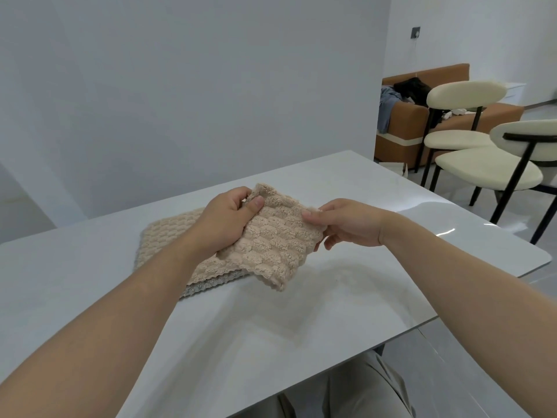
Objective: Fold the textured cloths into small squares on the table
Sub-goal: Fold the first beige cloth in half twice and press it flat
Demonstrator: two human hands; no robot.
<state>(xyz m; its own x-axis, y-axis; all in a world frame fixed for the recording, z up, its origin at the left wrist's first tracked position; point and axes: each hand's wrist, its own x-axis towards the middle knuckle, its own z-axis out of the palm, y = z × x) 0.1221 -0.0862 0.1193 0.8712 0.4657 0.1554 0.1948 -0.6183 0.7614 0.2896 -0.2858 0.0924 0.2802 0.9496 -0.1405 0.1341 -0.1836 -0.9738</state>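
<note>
Beige bubbly cloth [272,247] (folded small) pinched by left hand [224,220] and right hand [351,224]

One view, head-worn: we look forward and down across the white table [301,327], near its close edge, toward a grey wall [180,86] with chairs [482,167] at right.

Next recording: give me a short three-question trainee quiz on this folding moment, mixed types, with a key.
1. True or false: the held beige cloth lies flat on the table.
2. What grips it? A) left hand only B) right hand only C) both hands
3. Fill in: beneath the second beige cloth on the table, a ___ cloth's edge shows.
Key: 1 false, it is lifted by its upper edge. 2 C: left hand and right hand each pinch it. 3 grey cloth.
</note>
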